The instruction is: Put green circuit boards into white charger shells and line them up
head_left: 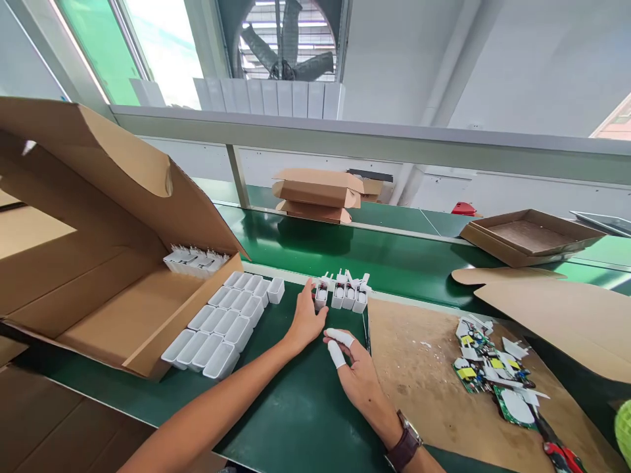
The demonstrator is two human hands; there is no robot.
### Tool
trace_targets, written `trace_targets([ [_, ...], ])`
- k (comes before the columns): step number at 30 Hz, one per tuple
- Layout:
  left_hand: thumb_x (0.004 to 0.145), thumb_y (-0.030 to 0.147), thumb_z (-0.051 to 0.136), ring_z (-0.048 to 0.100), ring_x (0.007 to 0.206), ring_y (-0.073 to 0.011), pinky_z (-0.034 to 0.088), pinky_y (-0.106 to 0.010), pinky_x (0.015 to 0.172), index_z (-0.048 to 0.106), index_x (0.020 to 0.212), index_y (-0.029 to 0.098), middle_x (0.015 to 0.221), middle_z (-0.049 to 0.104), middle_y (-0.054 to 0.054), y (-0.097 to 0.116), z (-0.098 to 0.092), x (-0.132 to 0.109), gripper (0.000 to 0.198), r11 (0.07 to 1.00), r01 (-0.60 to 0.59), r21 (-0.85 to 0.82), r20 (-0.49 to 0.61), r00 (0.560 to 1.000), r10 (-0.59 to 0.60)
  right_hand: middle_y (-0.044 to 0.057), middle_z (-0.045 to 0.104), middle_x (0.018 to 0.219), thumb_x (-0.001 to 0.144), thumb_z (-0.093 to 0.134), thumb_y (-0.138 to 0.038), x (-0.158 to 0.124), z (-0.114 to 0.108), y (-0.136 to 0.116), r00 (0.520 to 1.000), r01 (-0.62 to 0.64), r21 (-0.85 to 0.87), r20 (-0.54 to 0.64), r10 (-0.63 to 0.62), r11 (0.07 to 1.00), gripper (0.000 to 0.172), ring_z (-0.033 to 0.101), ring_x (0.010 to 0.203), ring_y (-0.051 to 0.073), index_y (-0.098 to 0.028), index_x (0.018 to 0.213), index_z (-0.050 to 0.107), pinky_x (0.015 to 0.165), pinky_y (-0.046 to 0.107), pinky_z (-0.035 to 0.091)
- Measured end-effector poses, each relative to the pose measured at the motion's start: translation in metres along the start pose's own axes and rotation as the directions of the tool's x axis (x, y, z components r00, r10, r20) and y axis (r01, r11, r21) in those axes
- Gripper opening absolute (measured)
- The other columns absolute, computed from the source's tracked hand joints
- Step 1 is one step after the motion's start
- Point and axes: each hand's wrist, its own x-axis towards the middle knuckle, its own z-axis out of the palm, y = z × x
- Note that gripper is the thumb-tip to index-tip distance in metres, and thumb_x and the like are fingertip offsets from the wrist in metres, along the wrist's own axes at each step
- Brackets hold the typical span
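Observation:
My left hand [306, 316] reaches forward over the green table and its fingers close around the leftmost white charger [321, 295] in a short row of white chargers [348, 292] standing upright. My right hand [355, 373] rests on the table just behind, fingers loosely apart, with white finger cots on two fingertips and nothing in it. A watch [405, 447] is on that wrist. To the left, several empty white plastic shells [224, 325] lie in neat rows.
A large open cardboard box [98, 263] lies on its side at left with more white parts [194, 259] inside. A cardboard sheet [434, 387] at right carries circuit boards and scraps [493, 371]. Red-handled cutters [562, 453] lie bottom right. Cardboard trays [530, 236] and folded boxes [320, 194] sit behind the conveyor.

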Motion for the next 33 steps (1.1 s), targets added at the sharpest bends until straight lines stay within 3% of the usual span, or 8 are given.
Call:
trace_targets([
  [4,0.083,0.017,0.061,0.065,0.119,-0.0291,0.057,-0.051,0.1,0.035,0.152,0.017,0.145,0.054,-0.02,0.008,-0.003,-0.001,0.074,0.996,-0.067,0.057,0.062,0.996,0.064,0.009,0.074,0.113,0.102,0.051,-0.033,0.0,-0.001,-0.009,0.999,0.039,-0.039,0.031,-0.038,0.998,0.029,0.073,0.097,0.022,-0.028,0.125,0.069,0.091,0.041,0.064],
  [8,0.079,0.018,0.067,0.044,0.146,-0.0355,0.037,-0.059,0.121,0.055,0.138,0.02,0.149,0.055,-0.014,0.016,-0.048,-0.003,0.06,0.951,-0.223,0.216,0.156,0.969,0.192,0.008,0.072,0.116,0.104,0.048,-0.029,-0.002,-0.003,-0.014,0.997,0.056,-0.085,0.064,-0.051,0.995,0.03,0.071,0.099,0.02,-0.027,0.128,0.066,0.089,0.037,0.063],
  [12,0.085,0.015,0.061,0.036,0.151,-0.0421,0.039,-0.065,0.117,0.068,0.115,0.017,0.15,0.055,-0.019,0.018,-0.105,0.014,0.03,0.623,-0.34,0.705,0.215,0.939,0.269,0.008,0.071,0.113,0.102,0.047,-0.023,-0.004,-0.004,-0.013,0.983,0.18,-0.131,0.073,-0.171,0.975,0.029,0.07,0.097,0.019,-0.026,0.126,0.063,0.088,0.036,0.062],
  [15,0.082,0.006,0.06,0.042,0.146,-0.046,0.043,-0.067,0.11,0.072,0.095,0.016,0.14,0.062,-0.021,0.017,-0.127,0.024,0.021,0.477,-0.331,0.814,0.24,0.94,0.243,0.008,0.071,0.115,0.101,0.047,-0.02,-0.002,-0.005,-0.014,0.975,0.22,-0.176,0.079,-0.209,0.959,0.03,0.07,0.099,0.02,-0.025,0.126,0.063,0.09,0.037,0.062],
  [19,0.084,0.005,0.056,0.052,0.139,-0.0397,0.048,-0.06,0.108,0.07,0.081,0.02,0.131,0.069,-0.015,0.018,-0.118,0.011,0.02,0.489,-0.434,0.757,0.342,0.9,0.269,0.007,0.072,0.115,0.101,0.047,-0.02,0.003,-0.013,-0.021,0.984,0.175,-0.256,0.028,-0.173,0.951,0.03,0.071,0.1,0.019,-0.024,0.126,0.062,0.089,0.035,0.062],
  [24,0.093,0.021,0.052,0.065,0.121,-0.0292,0.058,-0.046,0.096,0.062,0.082,0.022,0.134,0.067,-0.01,0.01,-0.079,-0.028,0.015,0.633,-0.619,0.465,0.469,0.778,0.417,0.006,0.073,0.116,0.098,0.048,-0.022,0.016,-0.049,-0.029,0.986,0.119,-0.48,-0.042,-0.159,0.869,0.031,0.071,0.102,0.018,-0.024,0.126,0.062,0.094,0.035,0.06],
  [30,0.098,0.03,0.052,0.068,0.116,-0.0282,0.061,-0.04,0.089,0.061,0.09,0.023,0.133,0.064,-0.012,-0.008,-0.055,-0.039,0.014,0.718,-0.649,0.252,0.34,0.754,0.562,0.016,0.07,0.124,0.092,0.05,-0.028,-0.007,-0.156,-0.029,0.977,-0.068,-0.713,-0.189,-0.099,0.698,0.035,0.066,0.117,0.032,-0.02,0.122,0.065,0.103,0.054,0.054],
  [33,0.097,0.025,0.055,0.068,0.118,-0.0267,0.06,-0.039,0.094,0.061,0.094,0.023,0.134,0.063,-0.012,-0.006,-0.057,-0.045,0.007,0.75,-0.63,0.202,0.314,0.767,0.559,0.016,0.072,0.095,0.089,0.048,-0.031,-0.053,-0.215,-0.026,0.962,-0.137,-0.811,-0.246,-0.12,0.569,0.023,0.069,0.096,0.036,-0.023,0.098,0.068,0.086,0.059,0.058],
])
